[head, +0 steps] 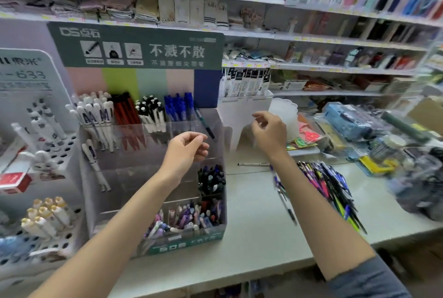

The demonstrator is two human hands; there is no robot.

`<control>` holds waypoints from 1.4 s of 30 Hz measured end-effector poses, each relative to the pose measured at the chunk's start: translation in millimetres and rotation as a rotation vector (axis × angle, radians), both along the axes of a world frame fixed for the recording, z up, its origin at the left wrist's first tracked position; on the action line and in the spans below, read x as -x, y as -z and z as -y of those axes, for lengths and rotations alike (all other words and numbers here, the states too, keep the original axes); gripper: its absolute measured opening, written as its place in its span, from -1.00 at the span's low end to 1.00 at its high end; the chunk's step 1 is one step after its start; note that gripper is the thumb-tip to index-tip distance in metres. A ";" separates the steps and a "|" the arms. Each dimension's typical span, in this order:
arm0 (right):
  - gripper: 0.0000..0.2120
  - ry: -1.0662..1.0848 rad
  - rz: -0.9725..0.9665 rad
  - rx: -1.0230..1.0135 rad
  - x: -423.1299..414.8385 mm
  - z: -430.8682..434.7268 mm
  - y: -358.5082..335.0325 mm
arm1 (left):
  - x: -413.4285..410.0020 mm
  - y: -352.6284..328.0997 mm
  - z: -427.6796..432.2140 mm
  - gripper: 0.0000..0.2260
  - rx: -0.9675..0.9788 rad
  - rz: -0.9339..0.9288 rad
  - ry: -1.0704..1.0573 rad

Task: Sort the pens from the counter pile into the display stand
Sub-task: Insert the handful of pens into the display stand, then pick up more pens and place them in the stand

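- Grey sleeve (369, 278) at the bottom right, with both bare forearms reaching out over the counter (251, 230).
- Left hand (185, 146) hovers in front of the stand (143, 166) near its top tier. Its fingers (200, 140) are loosely curled, thumb close to forefinger, and nothing shows between them.
- Right hand (268, 132) is up just right of the stand, above the counter's back edge. It's relaxed and curled too, and it looks empty.
- One dark pen (205, 125) leans tilted in the top tier's right-hand compartment, beside the blue pens (177, 106).
- That tier also holds white pens (96, 115), red pens (127, 115) and black-and-white pens (151, 113), all upright.
- Lower down on the right there's a compartment of dark pens (211, 180), and a mixed purple lot (187, 218) fills the front row.
- The pile (328, 185) lies on the counter right of the right forearm, well apart from the stand.
- A lone pen (254, 164) lies flat between the stand and the pile.
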State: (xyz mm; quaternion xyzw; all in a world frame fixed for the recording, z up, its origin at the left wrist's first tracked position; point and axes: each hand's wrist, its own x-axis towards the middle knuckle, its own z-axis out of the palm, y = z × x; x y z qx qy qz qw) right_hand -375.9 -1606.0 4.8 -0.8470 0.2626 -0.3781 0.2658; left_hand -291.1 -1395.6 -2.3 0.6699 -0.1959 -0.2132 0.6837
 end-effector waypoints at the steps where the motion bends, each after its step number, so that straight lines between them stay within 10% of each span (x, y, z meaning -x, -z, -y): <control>1: -0.81 0.003 -0.011 -0.034 13.5 12.4 3.8 | 11.3 -1.2 13.5 -0.85 -0.003 0.006 0.023; 16: -0.77 -0.048 -0.502 -0.248 213.8 188.0 138.9 | 172.2 162.0 212.6 -0.89 -0.337 -0.239 -0.001; 29: -0.75 -0.165 -0.453 -0.121 197.3 271.5 203.7 | 197.9 240.5 344.0 -0.04 -0.764 -0.202 -0.212; 42: -0.64 -0.321 -0.401 -0.062 199.3 309.5 250.4 | 217.5 252.3 398.3 -0.08 -0.840 -0.153 -0.518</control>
